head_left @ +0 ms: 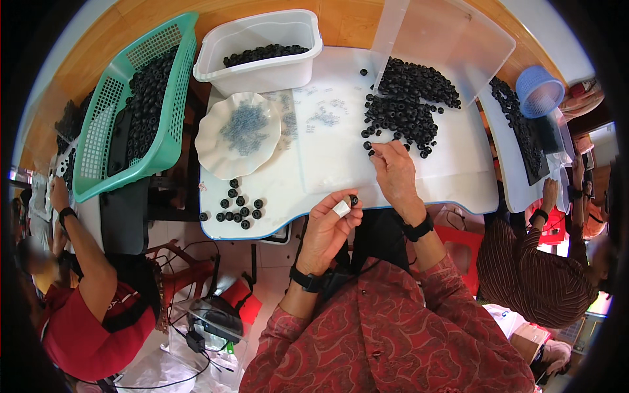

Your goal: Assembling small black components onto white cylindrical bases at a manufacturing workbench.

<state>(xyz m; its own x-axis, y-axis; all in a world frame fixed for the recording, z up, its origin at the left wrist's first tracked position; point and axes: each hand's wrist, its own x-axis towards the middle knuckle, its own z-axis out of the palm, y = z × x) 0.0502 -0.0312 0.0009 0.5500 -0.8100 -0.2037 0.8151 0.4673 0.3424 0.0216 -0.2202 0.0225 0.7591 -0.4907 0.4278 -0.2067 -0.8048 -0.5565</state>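
My left hand (322,237) is closed, pinching a small black round part (354,200) with a hole in it between thumb and fingers. A white wrap (341,208) covers one of its fingers. Farther forward and to the right, my right hand (398,178) reaches to the near left edge of a heap of similar black parts (403,118). Its thumb and index finger are pinched together beside a loose black part (367,145); what lies between the fingertips is too small to tell. Several separate black parts (240,201) lie at the table's left front.
A cream wavy-rimmed plate (211,154) holds small clear pieces. Behind it stands a white tub (262,80) with black parts; left is a green basket (171,141). A tilted clear bin (452,33) borders the heap. People work at both sides, near the white table's (341,160) ends.
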